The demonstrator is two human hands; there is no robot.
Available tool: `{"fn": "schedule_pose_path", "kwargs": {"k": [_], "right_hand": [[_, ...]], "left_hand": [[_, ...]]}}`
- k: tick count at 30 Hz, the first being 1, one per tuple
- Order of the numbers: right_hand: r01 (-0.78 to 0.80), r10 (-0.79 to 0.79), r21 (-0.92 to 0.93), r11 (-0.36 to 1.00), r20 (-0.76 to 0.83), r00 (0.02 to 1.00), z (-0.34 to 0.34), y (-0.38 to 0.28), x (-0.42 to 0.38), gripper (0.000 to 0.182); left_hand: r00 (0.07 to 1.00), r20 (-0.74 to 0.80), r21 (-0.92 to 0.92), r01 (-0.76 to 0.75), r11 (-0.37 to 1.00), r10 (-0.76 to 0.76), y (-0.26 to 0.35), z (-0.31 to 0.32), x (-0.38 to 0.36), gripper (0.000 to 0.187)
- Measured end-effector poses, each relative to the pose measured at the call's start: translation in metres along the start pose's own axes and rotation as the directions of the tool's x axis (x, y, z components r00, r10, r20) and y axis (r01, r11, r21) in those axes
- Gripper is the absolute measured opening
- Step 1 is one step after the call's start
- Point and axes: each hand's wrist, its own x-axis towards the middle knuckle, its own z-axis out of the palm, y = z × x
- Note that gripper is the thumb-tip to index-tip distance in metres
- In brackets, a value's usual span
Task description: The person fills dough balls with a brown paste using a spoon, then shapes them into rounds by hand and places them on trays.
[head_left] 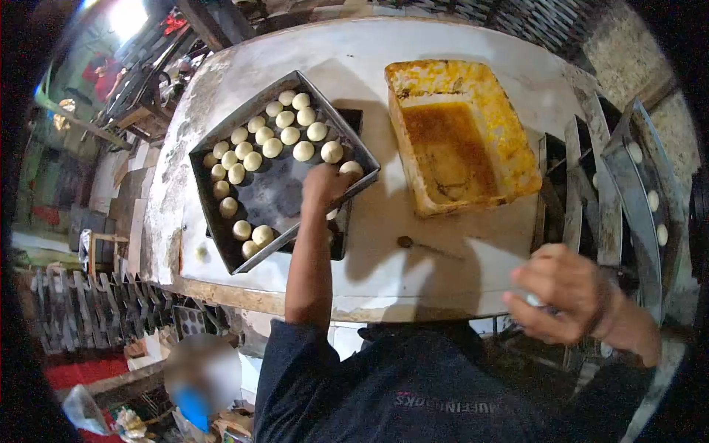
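My left hand [325, 186] reaches down into a dark metal tray [284, 235], its fingers closed against a pale dough ball [351, 172] near the tray's right corner. Round dough balls [272, 148] sit in rows along the far and left sides of this tray, with more at its near corner. The tray rests tilted over another dark pan [338, 247]. Above the table's right front edge, my right hand [557, 294] is curled up. A small whitish bit shows between its fingers, too little to name.
A yellow-stained tub [473, 199] with brown-orange residue stands right of the tray. A spoon [425, 246] lies before it on the white table [369, 288]. Metal trays [642, 184], one with dough balls, stand at the right edge. Another person [203, 376] is at lower left.
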Motion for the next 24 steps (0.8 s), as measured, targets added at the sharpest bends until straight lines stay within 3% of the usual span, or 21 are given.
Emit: {"fn": "schedule_pose_path", "kwargs": {"k": [1, 2, 3, 4, 5, 7, 9, 11, 13, 15, 16, 17, 18, 19, 20, 21, 22, 23, 24], "right_hand": [[0.130, -0.131, 0.037, 0.991, 0.028, 0.991, 0.011, -0.010, 0.003, 0.035], [0.113, -0.115, 0.044, 0.993, 0.045, 0.992, 0.021, -0.017, 0.000, 0.035], [0.001, -0.004, 0.105, 0.994, 0.019, 1.000, 0.032, -0.021, -0.002, 0.033], [-0.106, 0.107, 0.166, 0.980, 0.004, 0.994, 0.042, -0.026, -0.005, 0.031], [-0.113, 0.112, 0.160, 0.981, 0.016, 0.994, 0.052, -0.033, -0.008, 0.031], [-0.370, 0.400, 0.307, 0.877, -0.038, 0.916, 0.071, -0.040, -0.016, 0.028], [-0.447, 0.526, 0.467, 0.763, -0.049, 0.849, 0.097, -0.041, -0.022, 0.033], [-0.508, 0.683, 0.682, 0.527, 0.017, 0.730, 0.127, -0.049, -0.018, 0.043], [-0.432, 0.754, 0.894, 0.117, 0.203, 0.625, 0.147, -0.060, -0.027, 0.052], [-0.300, 0.861, 0.954, -0.012, 0.162, 0.482, 0.135, -0.075, -0.032, 0.049], [-0.287, 0.881, 0.951, 0.112, 0.038, 0.471, 0.121, -0.083, -0.041, 0.048], [-0.275, 0.887, 0.933, 0.234, -0.089, 0.453, 0.110, -0.090, -0.053, 0.048], [-0.337, 0.740, 0.708, 0.620, -0.387, 0.550, 0.113, -0.089, -0.074, 0.048], [-0.318, 0.560, 0.487, 0.813, -0.509, 0.653, 0.104, -0.092, -0.087, 0.053], [-0.314, 0.573, 0.514, 0.798, -0.487, 0.659, 0.098, -0.104, -0.097, 0.053], [-0.309, 0.586, 0.543, 0.781, -0.465, 0.664, 0.091, -0.116, -0.109, 0.053], [-0.377, 0.648, 0.575, 0.726, -0.387, 0.656, 0.082, -0.127, -0.129, 0.052], [-0.375, 0.682, 0.592, 0.713, -0.461, 0.568, 0.082, -0.132, -0.142, 0.046], [-0.368, 0.706, 0.609, 0.702, -0.528, 0.472, 0.082, -0.137, -0.155, 0.041]], "left_hand": [[1.000, 0.028, -0.019, -0.011, 1.000, 0.012, 0.007, 0.015, 0.005, 0.046], [1.000, 0.012, -0.046, -0.028, 0.999, 0.028, 0.012, 0.025, 0.006, 0.048], [0.999, -0.019, -0.065, -0.049, 0.997, 0.048, 0.014, 0.025, 0.007, 0.050], [0.985, -0.087, -0.323, -0.168, 0.931, 0.147, 0.009, 0.025, 0.000, 0.043], [0.985, -0.082, -0.334, -0.171, 0.927, 0.152, 0.007, 0.023, -0.012, 0.043], [0.834, -0.526, -0.394, -0.413, 0.821, 0.167, 0.010, 0.012, -0.047, 0.030], [0.802, -0.579, -0.555, -0.520, 0.649, 0.148, 0.046, -0.017, -0.122, 0.027], [0.720, -0.643, -0.514, -0.658, 0.550, 0.261, 0.066, 0.010, -0.171, 0.049], [0.753, -0.492, -0.553, -0.658, 0.511, 0.437, 0.094, 0.017, -0.229, 0.083], [0.765, -0.343, -0.643, -0.614, 0.457, 0.546, 0.118, 0.032, -0.270, 0.118], [0.668, -0.463, -0.705, -0.676, 0.215, 0.582, 0.131, 0.037, -0.275, 0.130], [0.723, -0.423, -0.818, -0.564, 0.113, 0.546, 0.141, 0.040, -0.290, 0.126], [0.704, -0.352, -0.870, -0.490, 0.063, 0.617, 0.144, 0.052, -0.295, 0.119], [0.675, -0.281, -0.914, -0.405, 0.023, 0.682, 0.148, 0.064, -0.300, 0.111], [0.747, -0.294, -0.940, -0.341, -0.036, 0.597, 0.169, 0.064, -0.323, 0.084], [0.795, -0.326, -0.905, -0.420, 0.075, 0.511, 0.183, 0.068, -0.339, 0.061], [0.788, -0.377, -0.855, -0.498, 0.145, 0.486, 0.193, 0.078, -0.350, 0.050], [0.773, -0.433, -0.793, -0.571, 0.211, 0.465, 0.203, 0.088, -0.360, 0.040], [0.684, -0.524, -0.658, -0.703, 0.269, 0.508, 0.213, 0.097, -0.371, 0.035]]}}
